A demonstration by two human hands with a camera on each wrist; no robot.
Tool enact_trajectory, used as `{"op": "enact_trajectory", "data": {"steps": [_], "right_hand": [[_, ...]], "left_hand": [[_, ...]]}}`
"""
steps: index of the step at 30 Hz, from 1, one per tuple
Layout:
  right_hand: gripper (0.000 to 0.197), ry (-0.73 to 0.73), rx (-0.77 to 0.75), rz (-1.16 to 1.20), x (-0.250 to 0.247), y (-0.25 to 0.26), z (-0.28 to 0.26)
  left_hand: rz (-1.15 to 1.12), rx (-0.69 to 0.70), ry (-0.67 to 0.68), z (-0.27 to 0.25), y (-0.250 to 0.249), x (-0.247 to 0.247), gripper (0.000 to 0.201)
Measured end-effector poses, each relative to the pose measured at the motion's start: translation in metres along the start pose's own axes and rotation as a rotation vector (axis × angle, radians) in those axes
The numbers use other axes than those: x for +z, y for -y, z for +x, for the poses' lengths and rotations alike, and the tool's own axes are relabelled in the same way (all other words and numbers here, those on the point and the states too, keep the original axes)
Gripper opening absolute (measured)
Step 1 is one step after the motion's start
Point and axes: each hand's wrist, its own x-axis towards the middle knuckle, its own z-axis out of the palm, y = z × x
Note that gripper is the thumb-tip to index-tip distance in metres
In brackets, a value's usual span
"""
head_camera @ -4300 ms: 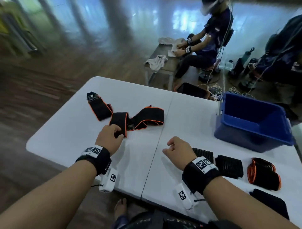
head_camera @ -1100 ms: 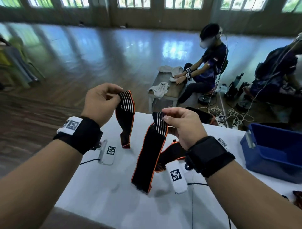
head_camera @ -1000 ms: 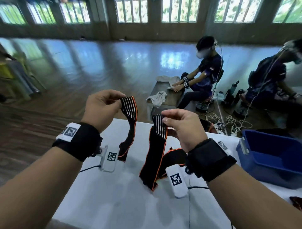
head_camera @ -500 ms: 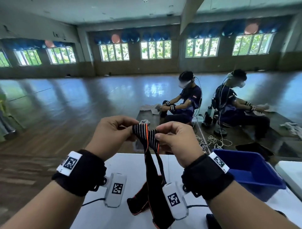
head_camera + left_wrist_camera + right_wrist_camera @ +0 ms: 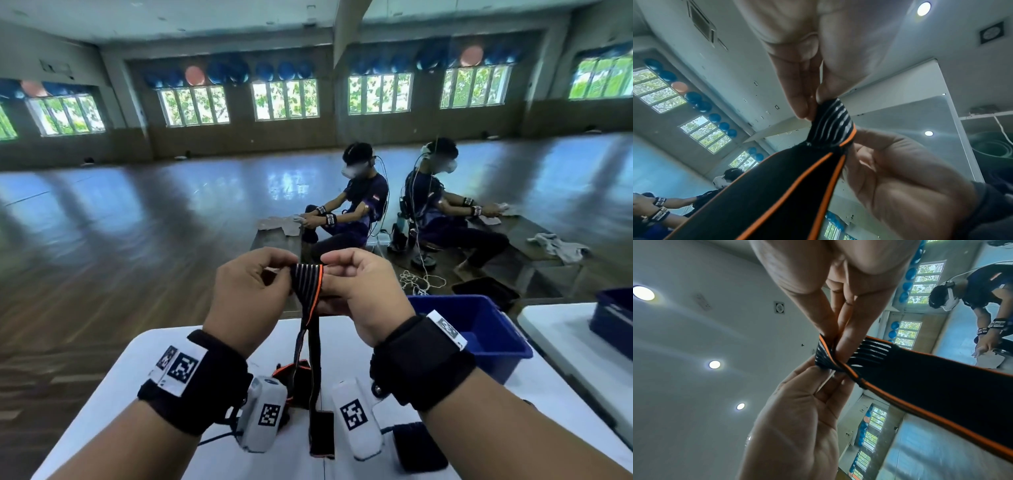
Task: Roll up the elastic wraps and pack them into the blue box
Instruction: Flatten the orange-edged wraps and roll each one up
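Behind the white desk (image 5: pixel 130 377) stretches a big hall with a glossy wooden floor, a row of windows, and two people seated at low benches. I'm at the start of rolling one wrap (image 5: pixel 307 284): both its striped ends are brought together above the desk, my left hand (image 5: pixel 248 298) pinching them between thumb and fingers (image 5: pixel 797 97), my right hand (image 5: pixel 363 294) pinching from the other side, fingers (image 5: pixel 849 337) pressed on the stripes. The wrap hangs doubled below, its lower part lying on the desk near the front edge. Next, I judge, I must turn the pinched ends over tightly and keep winding, edges aligned, so the roll doesn't skew. The blue box (image 5: pixel 479 329) sits toward the desk's right edge; what shows of its inside looks empty, though my wrist hides part.
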Motion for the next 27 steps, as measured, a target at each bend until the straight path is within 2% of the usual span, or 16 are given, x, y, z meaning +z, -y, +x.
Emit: {"op": "enact_trajectory", "data": {"steps": [3, 7, 11, 13, 18, 23, 25, 27], "right_hand": [[0.016, -0.017, 0.003, 0.03, -0.007, 0.003, -0.005], [0.014, -0.026, -0.02, 0.048, -0.015, 0.005, -0.009], [0.012, -0.072, -0.044, 0.057, -0.021, 0.01, -0.01], [0.009, -0.082, -0.042, 0.075, -0.025, 0.013, -0.009], [0.014, -0.068, -0.048, 0.047, -0.033, 0.018, -0.01], [0.021, -0.13, -0.285, -0.468, -0.056, 0.001, -0.011], [0.023, -0.093, -0.269, -0.55, -0.064, -0.014, -0.015], [0.028, -0.045, -0.201, -0.523, -0.069, -0.03, -0.02]], "left_hand": [[0.056, 0.06, -0.013, -0.003, 0.002, 0.01, 0.032], [0.021, 0.053, -0.042, -0.01, 0.007, 0.021, 0.017], [-0.098, -0.028, 0.071, -0.037, 0.003, 0.033, 0.055], [-0.12, -0.082, 0.118, -0.051, 0.006, 0.044, 0.063], [-0.157, -0.047, -0.006, -0.057, 0.013, 0.062, 0.045], [-0.255, -0.035, -0.046, -0.044, 0.021, 0.064, 0.025], [-0.271, -0.032, -0.034, -0.042, 0.027, 0.065, 0.019], [-0.295, -0.067, -0.001, -0.043, 0.033, 0.068, 0.018]]}}
